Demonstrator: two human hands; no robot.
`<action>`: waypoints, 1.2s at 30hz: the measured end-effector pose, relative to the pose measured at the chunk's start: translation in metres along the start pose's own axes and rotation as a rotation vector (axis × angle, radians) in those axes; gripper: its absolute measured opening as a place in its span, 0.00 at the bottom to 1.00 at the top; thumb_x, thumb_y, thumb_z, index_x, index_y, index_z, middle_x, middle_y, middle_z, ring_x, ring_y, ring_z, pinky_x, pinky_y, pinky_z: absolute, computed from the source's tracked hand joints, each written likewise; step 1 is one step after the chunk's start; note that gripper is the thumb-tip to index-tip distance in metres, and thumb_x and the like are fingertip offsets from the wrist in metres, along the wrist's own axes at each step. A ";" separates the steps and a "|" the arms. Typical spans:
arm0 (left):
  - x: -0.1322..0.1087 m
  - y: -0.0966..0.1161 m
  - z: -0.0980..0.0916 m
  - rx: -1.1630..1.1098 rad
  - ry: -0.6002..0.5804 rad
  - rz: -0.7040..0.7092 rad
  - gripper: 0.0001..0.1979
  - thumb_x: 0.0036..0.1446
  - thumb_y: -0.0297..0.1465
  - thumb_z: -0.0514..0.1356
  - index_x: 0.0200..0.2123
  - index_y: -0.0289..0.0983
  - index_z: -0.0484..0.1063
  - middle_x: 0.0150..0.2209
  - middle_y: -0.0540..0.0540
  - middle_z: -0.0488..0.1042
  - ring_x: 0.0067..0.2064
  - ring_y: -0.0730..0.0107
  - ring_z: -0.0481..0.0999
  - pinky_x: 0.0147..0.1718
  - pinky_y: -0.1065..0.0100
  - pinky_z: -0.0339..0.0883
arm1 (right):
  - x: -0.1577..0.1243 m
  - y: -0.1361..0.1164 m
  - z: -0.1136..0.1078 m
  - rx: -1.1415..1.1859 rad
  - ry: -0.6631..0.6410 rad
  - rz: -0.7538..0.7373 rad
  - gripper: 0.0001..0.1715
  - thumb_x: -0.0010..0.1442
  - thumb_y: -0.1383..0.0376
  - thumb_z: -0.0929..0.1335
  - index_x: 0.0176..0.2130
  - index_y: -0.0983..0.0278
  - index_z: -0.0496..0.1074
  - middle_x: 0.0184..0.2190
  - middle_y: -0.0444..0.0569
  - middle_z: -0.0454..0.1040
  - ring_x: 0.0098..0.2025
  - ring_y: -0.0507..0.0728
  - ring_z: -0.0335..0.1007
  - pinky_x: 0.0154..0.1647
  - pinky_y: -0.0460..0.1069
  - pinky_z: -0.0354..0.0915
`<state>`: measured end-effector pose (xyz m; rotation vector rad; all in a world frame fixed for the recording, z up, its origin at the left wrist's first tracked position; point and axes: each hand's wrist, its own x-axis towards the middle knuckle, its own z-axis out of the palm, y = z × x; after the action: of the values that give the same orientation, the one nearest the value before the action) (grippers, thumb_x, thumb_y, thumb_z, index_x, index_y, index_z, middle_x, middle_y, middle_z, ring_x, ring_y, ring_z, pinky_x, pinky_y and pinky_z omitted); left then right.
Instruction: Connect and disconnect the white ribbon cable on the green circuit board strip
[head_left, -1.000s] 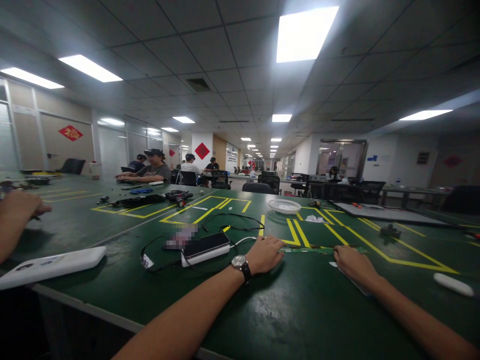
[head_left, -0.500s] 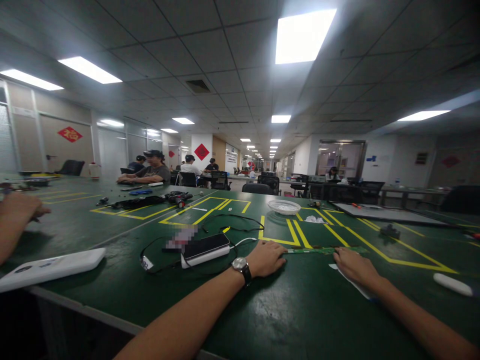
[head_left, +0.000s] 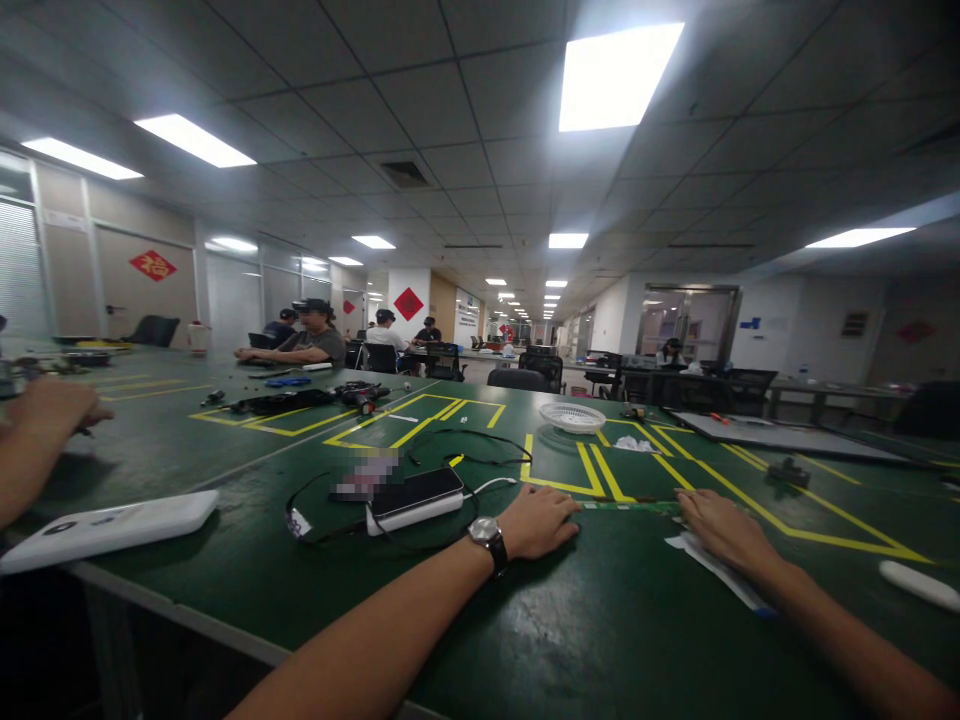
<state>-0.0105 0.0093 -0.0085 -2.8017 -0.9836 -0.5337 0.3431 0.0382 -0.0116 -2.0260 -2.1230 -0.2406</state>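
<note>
A thin green strip (head_left: 630, 506) lies across the table between my two hands; I cannot make out what kind of strip it is. My left hand (head_left: 536, 521), below a wristwatch (head_left: 486, 535), rests palm down with its fingers stretched at the strip's left end. At the other end, the bent fingers of my right hand (head_left: 721, 524) close on the strip, though their undersides are hidden. A piece of white paper (head_left: 720, 573) sticks out from beneath that hand.
Left of my left hand are a black-topped white device (head_left: 416, 500) and loose black cables (head_left: 480, 437). Farther off stands a white basket (head_left: 572, 417). A white case (head_left: 112, 528) lies at the near left, beside another person's hand (head_left: 60, 405). A white rounded object (head_left: 921, 585) lies far right.
The view has shifted slightly. The part of the strip beyond my right hand no longer shows, and more of the white paper is visible. My left hand stays in place.
</note>
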 end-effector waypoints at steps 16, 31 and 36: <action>0.003 0.010 -0.003 -0.191 -0.004 -0.045 0.16 0.69 0.38 0.49 0.55 0.42 0.66 0.56 0.45 0.70 0.58 0.60 0.67 0.52 0.59 0.63 | -0.037 -0.088 -0.025 0.350 -0.187 -0.506 0.32 0.65 0.47 0.58 0.57 0.61 0.71 0.60 0.54 0.67 0.61 0.63 0.62 0.65 0.58 0.54; 0.000 0.009 0.003 -0.085 -0.053 0.024 0.18 0.67 0.40 0.51 0.57 0.43 0.65 0.57 0.44 0.69 0.57 0.57 0.67 0.51 0.56 0.62 | -0.025 -0.039 -0.029 -0.045 -0.016 -0.025 0.21 0.60 0.62 0.62 0.49 0.66 0.73 0.48 0.60 0.74 0.49 0.67 0.70 0.47 0.58 0.65; 0.000 0.009 0.005 -0.074 -0.048 0.038 0.17 0.67 0.41 0.51 0.55 0.42 0.67 0.57 0.44 0.69 0.56 0.57 0.67 0.50 0.56 0.63 | -0.024 -0.031 -0.021 0.009 -0.095 -0.074 0.18 0.59 0.64 0.62 0.45 0.65 0.76 0.44 0.58 0.75 0.46 0.64 0.72 0.43 0.54 0.65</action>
<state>-0.0036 0.0039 -0.0125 -2.9044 -0.9367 -0.5110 0.3138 0.0082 0.0034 -1.9940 -2.2534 -0.1486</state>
